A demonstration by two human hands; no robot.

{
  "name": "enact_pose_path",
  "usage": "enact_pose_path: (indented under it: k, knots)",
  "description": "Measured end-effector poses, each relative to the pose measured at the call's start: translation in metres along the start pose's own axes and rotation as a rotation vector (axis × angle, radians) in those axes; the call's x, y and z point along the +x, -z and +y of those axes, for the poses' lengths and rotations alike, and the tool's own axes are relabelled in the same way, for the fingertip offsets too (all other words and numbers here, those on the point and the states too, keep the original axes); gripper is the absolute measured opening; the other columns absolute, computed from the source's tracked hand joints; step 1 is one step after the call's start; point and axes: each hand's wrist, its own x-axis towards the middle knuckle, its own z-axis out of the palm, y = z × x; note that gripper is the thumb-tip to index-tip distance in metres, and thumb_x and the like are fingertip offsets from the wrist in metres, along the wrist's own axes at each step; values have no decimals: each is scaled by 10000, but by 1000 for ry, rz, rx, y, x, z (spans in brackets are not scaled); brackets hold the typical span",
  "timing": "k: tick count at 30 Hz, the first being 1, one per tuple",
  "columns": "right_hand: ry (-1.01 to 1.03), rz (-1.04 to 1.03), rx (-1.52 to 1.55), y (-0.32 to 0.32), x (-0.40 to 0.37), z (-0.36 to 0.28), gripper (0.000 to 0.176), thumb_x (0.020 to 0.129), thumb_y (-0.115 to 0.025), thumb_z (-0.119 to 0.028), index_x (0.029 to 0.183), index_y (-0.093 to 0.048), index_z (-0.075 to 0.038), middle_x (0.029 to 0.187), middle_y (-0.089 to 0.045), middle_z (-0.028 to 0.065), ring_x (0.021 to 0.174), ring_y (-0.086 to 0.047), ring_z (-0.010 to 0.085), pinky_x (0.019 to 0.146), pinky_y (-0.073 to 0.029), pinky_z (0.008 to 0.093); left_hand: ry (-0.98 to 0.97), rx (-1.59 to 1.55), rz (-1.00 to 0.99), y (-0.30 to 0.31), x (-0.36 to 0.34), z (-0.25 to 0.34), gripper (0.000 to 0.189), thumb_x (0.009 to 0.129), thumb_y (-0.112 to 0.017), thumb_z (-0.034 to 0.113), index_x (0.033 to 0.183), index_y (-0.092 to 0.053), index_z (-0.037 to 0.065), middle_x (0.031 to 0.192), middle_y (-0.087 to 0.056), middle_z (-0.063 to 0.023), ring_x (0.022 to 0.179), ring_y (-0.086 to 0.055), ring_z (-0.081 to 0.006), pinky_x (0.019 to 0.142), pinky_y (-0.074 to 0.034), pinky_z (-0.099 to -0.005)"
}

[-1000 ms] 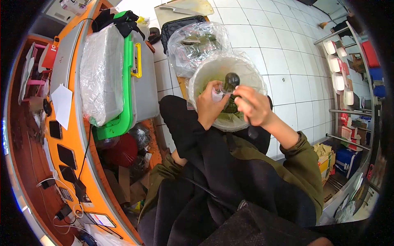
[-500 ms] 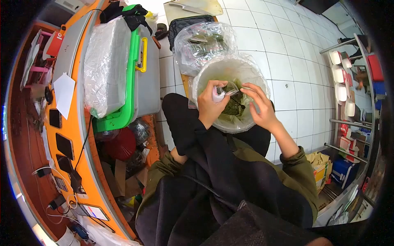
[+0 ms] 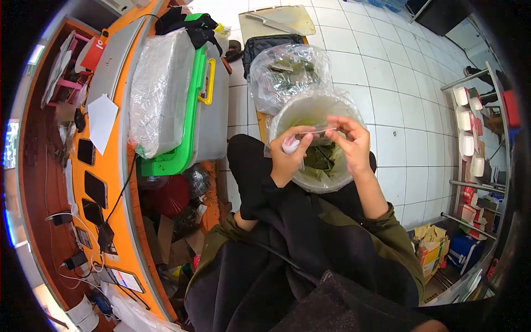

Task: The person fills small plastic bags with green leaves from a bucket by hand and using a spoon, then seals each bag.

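My left hand (image 3: 285, 156) is closed around a white roll with pinkish stripes (image 3: 290, 145), perhaps rolled plastic bags. Its fingertips also grip one end of a small clear plastic bag (image 3: 318, 131), whose thin pinkish edge is stretched between both hands. At the other end, my right hand (image 3: 357, 145) pinches that edge between thumb and fingers. Both hands are over a white bucket (image 3: 287, 115) lined with clear plastic. Crumbled dark green leaves (image 3: 319, 159) lie inside it, partly hidden by my hands.
Beyond the bucket sits a big clear bag of green leaves (image 3: 293, 69). A knife (image 3: 271, 22) rests on a cutting board (image 3: 301, 19) farther off. Left are a lidded storage box (image 3: 213, 122) and an orange counter (image 3: 124, 221) with phones. A metal rack (image 3: 475, 185) stands right.
The clear bag's edge is now pulled straight between my hands, where before its mouth bulged near the left fingers. My right fingers have come together on it. The view has shifted slightly.
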Motion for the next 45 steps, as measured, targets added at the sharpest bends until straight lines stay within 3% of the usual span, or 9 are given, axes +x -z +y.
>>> enact_pose_path:
  k: [9, 22, 26, 27, 30, 34, 39, 41, 45]
  knots:
    - [333, 0, -422, -4, -1, 4, 62, 710, -635, 6, 707, -575, 19, 733, -589, 54, 730, -546, 137, 702, -413, 240, -100, 108, 79, 1, 1, 0, 66, 773, -626, 43, 791, -585, -5, 742, -592, -37, 692, -524, -74, 617, -414, -210]
    - [8, -205, -40, 11, 6, 13, 37, 768, -586, 13, 780, -616, 32, 660, -567, 48, 550, -474, 90, 498, -358, 201, -398, 174, 20, 3, 10, -3, 112, 734, -646, 61, 686, -576, -12, 667, -582, -96, 624, -554, -147, 563, -415, -278]
    - [-48, -209, -281, 24, 13, 2, 95, 811, -554, -26, 849, -610, 41, 774, -633, 120, 645, -610, 158, 470, -430, 204, 72, -79, 53, 5, 18, -5, 190, 754, -649, 146, 882, -563, 34, 741, -572, -48, 608, -536, -142, 580, -439, -267]
    - [264, -4, -455, 21, 16, -9, 118, 824, -534, -24, 882, -592, 61, 808, -630, 147, 688, -621, 190, 494, -461, 229, 421, -305, 77, 7, 22, -1, 297, 771, -644, 191, 1014, -540, 57, 821, -568, -40, 618, -531, -148, 606, -455, -258]
    - [1136, 488, -451, 9, 39, -40, 190, 876, -439, -29, 956, -530, 118, 913, -600, 232, 789, -622, 288, 643, -525, 328, 507, -1000, -15, 26, 33, -26, 456, 763, -626, 168, 1161, -417, 85, 955, -520, -49, 691, -521, -155, 670, -468, -276]
    - [1482, 520, -595, -1, 71, -65, 294, 915, -350, -91, 1086, -450, 126, 974, -574, 267, 926, -576, 358, 800, -473, 437, 399, -1167, 47, 32, 35, -9, 534, 719, -462, -75, 1225, -314, 10, 1181, -433, -166, 1051, -481, -234, 923, -397, -330]
    - [1030, 136, -1486, -23, 74, -2, 301, 873, -454, -109, 1153, -484, -3, 1027, -595, 176, 934, -594, 268, 787, -469, 358, 270, -884, 60, 26, 30, 17, 613, 764, -450, -62, 1313, -189, 16, 1241, -369, -266, 1191, -371, -330, 989, -340, -380]
    - [394, -6, -490, -18, 52, 18, 309, 810, -573, -103, 1106, -529, -26, 958, -622, 128, 836, -618, 201, 719, -474, 276, 202, -726, 92, 29, 28, 8, 627, 828, -470, 12, 1352, -129, 57, 1249, -374, -253, 1196, -366, -318, 965, -363, -382]
    - [85, -238, -239, -27, 25, 3, 289, 713, -684, -67, 979, -585, -11, 713, -600, 15, 645, -548, 60, 586, -431, 187, 142, -723, 16, 21, 33, 11, 660, 799, -531, -10, 1349, -175, 69, 1254, -416, -192, 1177, -408, -234, 908, -404, -324]
